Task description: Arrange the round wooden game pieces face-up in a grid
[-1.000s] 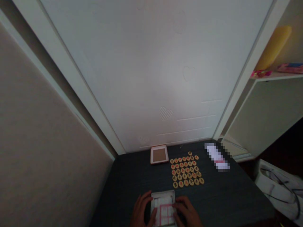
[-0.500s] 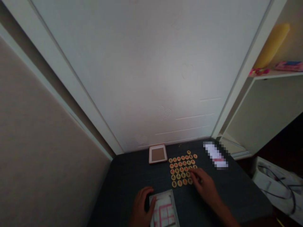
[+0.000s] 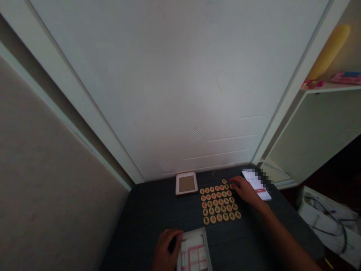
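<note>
Round wooden xiangqi pieces (image 3: 216,202) with red and black characters lie in rows on the dark table. A single piece (image 3: 224,181) sits above the top row. My right hand (image 3: 245,191) is at the right end of that row, fingers bent together on a xiangqi piece (image 3: 231,186) that they partly cover. Close to me lies a shallow box (image 3: 207,246) with a pink-lined sheet showing in it. My left hand (image 3: 167,248) grips its upper left edge, thumb and fingers drawn close together.
A white-framed square case (image 3: 177,185) with a brown middle lies against the white panel (image 3: 169,94) at the back. To the right rests a lit phone (image 3: 263,194), partly blurred out. Beyond the table stands a white container with cables (image 3: 324,222).
My right hand has moved up and right, from the lower rows to the top row's right end, uncovering pieces. My left thumb and fingers have drawn together at the box's edge.
</note>
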The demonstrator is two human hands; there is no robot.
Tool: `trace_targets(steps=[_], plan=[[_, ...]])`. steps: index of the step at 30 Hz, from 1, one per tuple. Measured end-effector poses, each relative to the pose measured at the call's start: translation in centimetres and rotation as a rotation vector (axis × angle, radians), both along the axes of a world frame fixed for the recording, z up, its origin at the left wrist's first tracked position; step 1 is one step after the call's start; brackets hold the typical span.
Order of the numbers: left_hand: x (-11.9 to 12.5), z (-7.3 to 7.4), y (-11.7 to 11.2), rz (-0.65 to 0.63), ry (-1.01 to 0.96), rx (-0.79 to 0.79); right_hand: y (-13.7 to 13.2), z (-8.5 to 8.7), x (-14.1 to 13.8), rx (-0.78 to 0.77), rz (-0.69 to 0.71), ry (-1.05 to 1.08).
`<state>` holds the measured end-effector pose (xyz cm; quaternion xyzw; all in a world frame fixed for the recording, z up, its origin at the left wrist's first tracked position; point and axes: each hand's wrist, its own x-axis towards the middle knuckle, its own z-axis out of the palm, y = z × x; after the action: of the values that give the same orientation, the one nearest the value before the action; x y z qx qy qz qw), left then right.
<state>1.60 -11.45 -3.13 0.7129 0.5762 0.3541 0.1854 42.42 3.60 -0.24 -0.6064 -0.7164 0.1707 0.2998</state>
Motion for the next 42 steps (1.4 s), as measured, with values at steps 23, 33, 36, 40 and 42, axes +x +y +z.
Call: trace_targets(steps=[23, 33, 36, 40, 42], plan=[[0.3, 0.0, 0.4, 0.059, -0.008, 0.018, -1.1, 1.6, -2.6, 0.064, -0.076, 0.088], [0.5, 1.5, -0.6, 0.025, -0.039, -0.011, -14.4, -3.9, -2.4, 0.167, -0.228, 0.224], [0.6, 1.6, -0.6, 0.025, -0.035, -0.011, -15.1, -4.2, -2.7, 0.186, -0.209, 0.219], [0.5, 1.2, -0.5, 0.003, -0.017, -0.021, -15.2, -4.4, -2.8, 0.204, -0.216, 0.212], [0.4, 1.0, -0.4, -0.002, -0.017, -0.015, -15.1, -4.4, -2.9, 0.201, -0.206, 0.208]])
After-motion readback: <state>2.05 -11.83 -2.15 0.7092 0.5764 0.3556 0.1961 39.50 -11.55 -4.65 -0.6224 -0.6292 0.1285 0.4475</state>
